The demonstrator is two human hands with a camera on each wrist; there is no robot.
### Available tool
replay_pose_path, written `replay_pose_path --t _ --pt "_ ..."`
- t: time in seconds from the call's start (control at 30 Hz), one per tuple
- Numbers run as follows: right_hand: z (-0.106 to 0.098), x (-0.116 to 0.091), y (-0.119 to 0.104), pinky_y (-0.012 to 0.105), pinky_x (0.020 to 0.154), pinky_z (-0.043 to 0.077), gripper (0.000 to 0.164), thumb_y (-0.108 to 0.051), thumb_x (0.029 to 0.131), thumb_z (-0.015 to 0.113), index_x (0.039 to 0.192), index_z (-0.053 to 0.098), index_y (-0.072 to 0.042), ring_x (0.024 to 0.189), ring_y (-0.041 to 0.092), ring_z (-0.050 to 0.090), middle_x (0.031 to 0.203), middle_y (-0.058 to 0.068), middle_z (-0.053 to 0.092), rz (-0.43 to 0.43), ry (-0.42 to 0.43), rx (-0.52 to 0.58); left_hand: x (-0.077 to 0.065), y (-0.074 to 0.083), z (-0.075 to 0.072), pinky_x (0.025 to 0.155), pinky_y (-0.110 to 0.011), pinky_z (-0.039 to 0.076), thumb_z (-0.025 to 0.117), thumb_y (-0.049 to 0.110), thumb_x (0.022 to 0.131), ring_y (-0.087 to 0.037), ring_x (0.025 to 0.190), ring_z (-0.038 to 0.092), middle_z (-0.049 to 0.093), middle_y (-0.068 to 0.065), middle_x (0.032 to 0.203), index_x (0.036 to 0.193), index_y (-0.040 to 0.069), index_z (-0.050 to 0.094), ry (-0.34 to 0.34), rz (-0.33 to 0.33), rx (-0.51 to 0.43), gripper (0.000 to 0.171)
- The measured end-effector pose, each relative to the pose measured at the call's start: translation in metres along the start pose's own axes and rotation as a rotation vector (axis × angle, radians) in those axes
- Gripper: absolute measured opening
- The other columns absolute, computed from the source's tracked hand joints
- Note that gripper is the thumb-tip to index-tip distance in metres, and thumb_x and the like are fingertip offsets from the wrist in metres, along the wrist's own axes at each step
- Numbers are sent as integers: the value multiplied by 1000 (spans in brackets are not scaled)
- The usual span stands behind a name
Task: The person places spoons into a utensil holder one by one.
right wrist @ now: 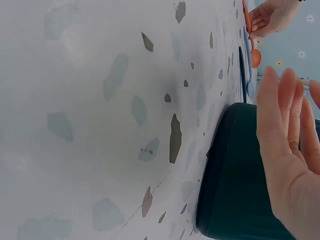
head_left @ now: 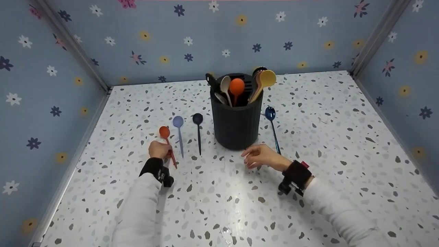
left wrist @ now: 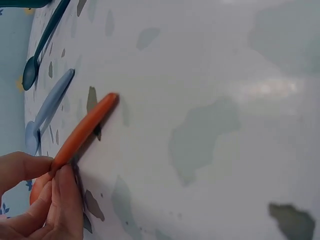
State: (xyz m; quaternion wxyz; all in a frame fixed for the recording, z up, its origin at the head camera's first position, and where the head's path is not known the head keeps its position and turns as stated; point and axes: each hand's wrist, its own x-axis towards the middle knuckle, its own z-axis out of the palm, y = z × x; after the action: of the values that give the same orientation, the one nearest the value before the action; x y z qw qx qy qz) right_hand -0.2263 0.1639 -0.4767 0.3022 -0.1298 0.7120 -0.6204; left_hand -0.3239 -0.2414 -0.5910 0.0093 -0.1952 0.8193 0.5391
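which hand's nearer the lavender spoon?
Left. The left hand is just left of the lavender spoon, pinching an orange spoon; the right hand is farther off to the right, near the utensil holder.

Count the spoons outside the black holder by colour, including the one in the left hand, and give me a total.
Orange spoon: 1, pinched by the left hand
Pale purple spoon: 1
Near-black spoon: 1
Shiny blue spoon: 1
Total: 4

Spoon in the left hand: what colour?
Reddish orange. The spoon shows best in the head view, with both its ends visible.
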Motion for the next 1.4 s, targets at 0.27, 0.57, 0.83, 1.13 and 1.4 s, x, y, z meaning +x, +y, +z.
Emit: replay_pose_path --t 0.27,0.57,0.83,1.13,1.4 --pt "5 4 4 39 78 53 33 0 82 56 112 50 13 76 18 62 83 7 62 32 4 -2 -104 105 -21 49 -24 54 52 -4 78 -6 35 51 54 -3 49 105 -20 49 -125 -181 -120 31" --pt "17 12 4 40 78 52 34 -1 81 57 112 50 12 79 25 63 91 19 61 57 -16 16 -85 84 -2 52 -26 55 59 0 76 -14 48 59 59 -8 58 99 -14 54 -201 -200 -257 28" --pt "32 21 3 35 75 54 33 -4 80 58 111 54 7 78 23 63 89 16 62 105 -7 -16 -107 99 15 58 -25 55 56 -3 77 -12 51 59 61 -8 63 106 -17 51 -222 -220 -327 33" --pt "46 30 4 38 74 54 32 -1 80 57 110 53 9 77 25 63 96 26 60 82 -24 26 -128 106 29 67 -28 55 56 -1 80 -13 57 60 59 -7 68 109 -15 50 -303 -238 -379 33" --pt "58 37 9 35 76 53 37 -4 80 61 113 51 10 79 22 64 96 23 62 69 -8 52 -144 107 48 70 -31 55 55 -2 81 -15 61 59 59 -10 68 100 -12 53 -345 -248 -451 21"
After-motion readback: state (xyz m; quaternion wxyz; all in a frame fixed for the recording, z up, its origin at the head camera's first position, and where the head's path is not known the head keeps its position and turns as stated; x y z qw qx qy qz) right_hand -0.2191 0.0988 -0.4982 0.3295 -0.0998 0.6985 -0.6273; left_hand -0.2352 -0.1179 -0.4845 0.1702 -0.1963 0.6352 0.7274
